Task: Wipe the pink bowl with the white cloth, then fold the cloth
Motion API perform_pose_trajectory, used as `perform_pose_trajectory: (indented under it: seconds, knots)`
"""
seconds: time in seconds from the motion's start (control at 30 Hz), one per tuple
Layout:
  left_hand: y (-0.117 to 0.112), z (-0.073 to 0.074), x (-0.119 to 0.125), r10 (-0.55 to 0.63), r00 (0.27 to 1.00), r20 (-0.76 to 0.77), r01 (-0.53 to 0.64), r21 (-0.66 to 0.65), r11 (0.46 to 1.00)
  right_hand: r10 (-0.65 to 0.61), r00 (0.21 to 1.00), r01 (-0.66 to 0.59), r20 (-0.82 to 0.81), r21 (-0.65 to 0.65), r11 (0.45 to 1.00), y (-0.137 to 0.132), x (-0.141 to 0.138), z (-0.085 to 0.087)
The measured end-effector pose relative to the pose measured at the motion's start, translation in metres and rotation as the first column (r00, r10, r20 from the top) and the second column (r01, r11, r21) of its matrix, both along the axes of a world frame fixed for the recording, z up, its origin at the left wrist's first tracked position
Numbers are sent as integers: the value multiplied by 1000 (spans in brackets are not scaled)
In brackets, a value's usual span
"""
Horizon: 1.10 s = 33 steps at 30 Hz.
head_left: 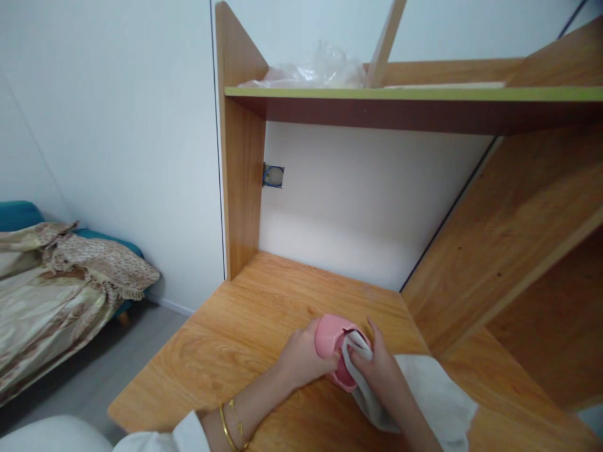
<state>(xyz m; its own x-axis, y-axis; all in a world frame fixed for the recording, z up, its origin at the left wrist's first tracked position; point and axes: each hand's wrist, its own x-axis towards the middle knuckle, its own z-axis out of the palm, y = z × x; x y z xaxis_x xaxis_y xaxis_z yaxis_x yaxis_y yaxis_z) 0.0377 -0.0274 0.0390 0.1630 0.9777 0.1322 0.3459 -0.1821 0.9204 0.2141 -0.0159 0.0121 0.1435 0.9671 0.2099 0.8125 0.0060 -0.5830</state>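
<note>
**Cloth [426, 392] tucked into the pink cup [330, 333]!**

Nearest us, a white sleeve [188, 433] and two gold bracelets [226, 429] on the left arm. And here's the left hand [301, 356], wrapped round the side of the cup, which tilts over the worktop [245, 314], mouth towards the right hand [380, 371]. That right hand grips the cloth, one end inside the cup's mouth, the rest spread past the forearm! Whether the cup touches the worktop, I cannot tell. Off left, a patterned throw [70, 276] drapes a blue sofa [19, 215]. At the back, an open socket box [274, 176] sits in the pale wall [348, 194], and up on the shelf [424, 94], a clear bag [320, 69] lies crumpled beside a divider [386, 41].
</note>
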Motion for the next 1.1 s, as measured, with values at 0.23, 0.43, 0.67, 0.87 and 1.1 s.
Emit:
perform_pose_trajectory:
  seconds: [0.23, 0.43, 0.67, 0.87, 1.1]
  knots:
    - [3, -9, -3, -93, 996, 2, 92, 83, 992, -30, 981, 42, -192, 59, 997, -2, -6, 2]
    - [6, -14, 5, -191, 940, 283, 169, 101, 980, -100, 955, 129, -279, 87, 988, -2, -6, 0]
    - [5, -13, 5, -89, 976, 200, 78, 62, 995, -85, 978, 98, -190, 58, 993, -3, -9, 6]
    - [7, -20, 4, -71, 993, 96, 62, 93, 994, -101, 993, 108, -55, 138, 985, -10, -7, 28]
    - [2, -16, 2, -93, 996, 9, 91, 135, 987, -136, 991, 135, -3, 95, 986, -5, -6, 16]
